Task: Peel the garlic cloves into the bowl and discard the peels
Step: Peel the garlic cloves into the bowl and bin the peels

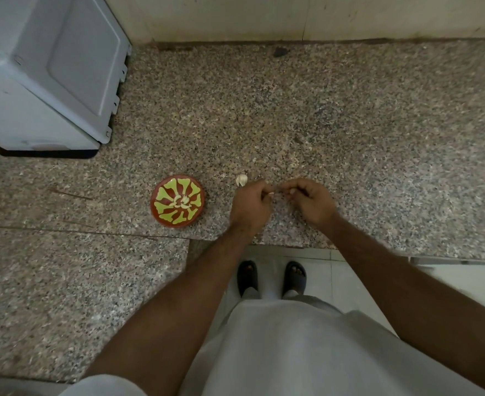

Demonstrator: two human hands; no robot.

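Speckled granite forms the tabletop (321, 124), seen from above by a person standing at its edge. One round red-brown bowl (177, 200), painted with a yellow-green radiating pattern, sits left of the hands and holds a small cluster of pale peeled garlic cloves (182, 200) at its centre; their number is too small to count. One unpeeled garlic piece (241, 180) lies on the tabletop just beyond the left hand (250, 205). The left hand and right hand (310, 201) meet above the tabletop, fingers curled, pinching a small pale garlic clove (271, 192) between them. One grey-white appliance (49, 72) stands at far left. No writing is legible anywhere. Two dark sandals (271, 277) show on the tiled floor below.
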